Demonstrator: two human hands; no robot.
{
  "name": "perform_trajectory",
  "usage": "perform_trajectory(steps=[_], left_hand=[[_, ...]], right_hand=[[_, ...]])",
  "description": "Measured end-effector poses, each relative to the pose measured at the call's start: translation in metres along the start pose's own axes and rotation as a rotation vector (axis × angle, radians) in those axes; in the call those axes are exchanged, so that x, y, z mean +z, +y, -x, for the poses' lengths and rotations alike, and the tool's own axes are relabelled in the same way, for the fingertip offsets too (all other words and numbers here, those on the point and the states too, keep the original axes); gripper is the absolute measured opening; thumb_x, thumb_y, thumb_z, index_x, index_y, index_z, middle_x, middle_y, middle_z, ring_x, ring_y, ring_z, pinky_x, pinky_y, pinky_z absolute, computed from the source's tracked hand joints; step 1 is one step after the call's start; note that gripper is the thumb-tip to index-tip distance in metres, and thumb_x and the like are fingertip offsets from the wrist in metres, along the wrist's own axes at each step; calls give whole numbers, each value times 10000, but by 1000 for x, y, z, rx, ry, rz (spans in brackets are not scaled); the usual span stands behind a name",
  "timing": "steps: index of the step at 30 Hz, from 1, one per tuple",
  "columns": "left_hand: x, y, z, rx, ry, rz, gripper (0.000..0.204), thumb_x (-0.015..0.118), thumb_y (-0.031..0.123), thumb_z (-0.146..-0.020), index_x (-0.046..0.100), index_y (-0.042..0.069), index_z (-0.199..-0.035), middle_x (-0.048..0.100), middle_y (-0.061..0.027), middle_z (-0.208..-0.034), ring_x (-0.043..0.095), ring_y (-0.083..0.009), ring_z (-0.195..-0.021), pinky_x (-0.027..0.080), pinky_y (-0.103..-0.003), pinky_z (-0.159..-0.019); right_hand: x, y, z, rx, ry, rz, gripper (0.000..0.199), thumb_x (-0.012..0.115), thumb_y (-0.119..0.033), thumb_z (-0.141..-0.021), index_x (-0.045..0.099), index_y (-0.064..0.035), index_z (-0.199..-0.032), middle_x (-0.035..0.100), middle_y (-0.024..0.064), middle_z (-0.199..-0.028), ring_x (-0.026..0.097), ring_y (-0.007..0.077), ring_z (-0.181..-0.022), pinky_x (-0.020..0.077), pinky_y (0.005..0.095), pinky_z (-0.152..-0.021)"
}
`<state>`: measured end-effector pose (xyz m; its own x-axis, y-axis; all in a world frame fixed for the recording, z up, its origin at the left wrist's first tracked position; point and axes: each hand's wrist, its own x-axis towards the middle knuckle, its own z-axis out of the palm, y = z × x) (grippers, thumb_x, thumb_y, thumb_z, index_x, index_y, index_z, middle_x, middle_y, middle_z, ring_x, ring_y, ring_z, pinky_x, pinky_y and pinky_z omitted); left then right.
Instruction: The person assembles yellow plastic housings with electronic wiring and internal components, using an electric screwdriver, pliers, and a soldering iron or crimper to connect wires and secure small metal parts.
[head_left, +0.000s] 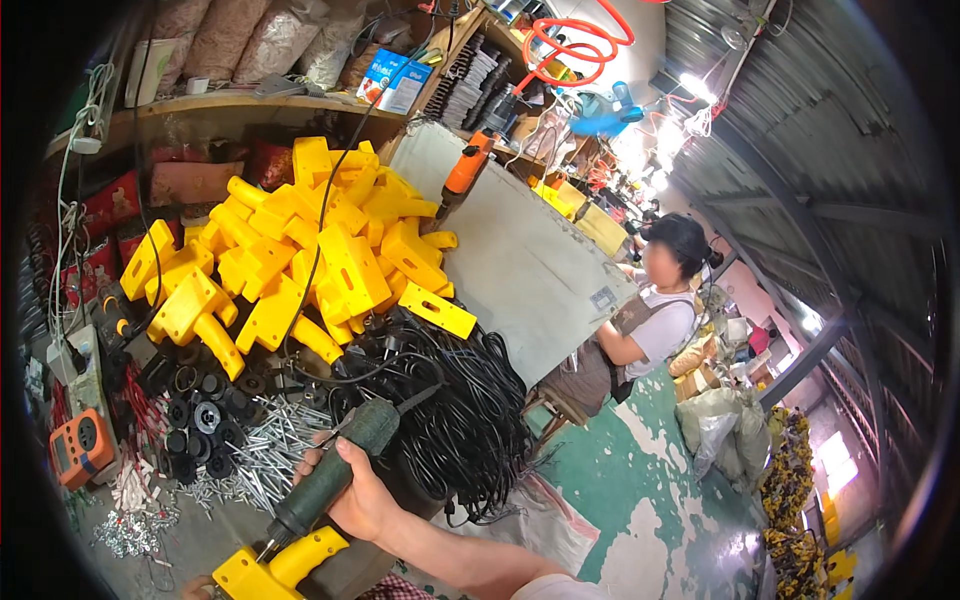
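My right hand is wrapped round a dark green electric screwdriver, tilted with its bit pointing down to the left. The bit meets a yellow plastic tool housing with a stubby handle, at the lower edge. Only a bit of my left hand shows, its fingers against the left side of that housing; the rest is cut off by the frame. Just beyond the screwdriver lie a heap of silver screws or pins and a bundle of black power cords.
Yellow housings are piled high at the back. An orange screwdriver hangs from a red coiled hose. Black round parts and an orange-framed meter sit at left. A co-worker sits beyond the pale board.
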<state>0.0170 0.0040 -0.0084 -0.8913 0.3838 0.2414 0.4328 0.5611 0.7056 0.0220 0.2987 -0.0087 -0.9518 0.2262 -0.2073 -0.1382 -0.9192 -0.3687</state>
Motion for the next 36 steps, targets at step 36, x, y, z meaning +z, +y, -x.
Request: perform_trajectory(steps=[36], left_hand=[[-2,8,-9,107,26,108,227,545,-14,-705,507,27,-924,561,-183,-1044,573,-286,-874,465,-335,-769]], right_hand=[[1,-26,62,-255,-123,232,521,590,-428,-838,444,-133,-1243,536,28,-826,472,184,-799,369,406,-860]])
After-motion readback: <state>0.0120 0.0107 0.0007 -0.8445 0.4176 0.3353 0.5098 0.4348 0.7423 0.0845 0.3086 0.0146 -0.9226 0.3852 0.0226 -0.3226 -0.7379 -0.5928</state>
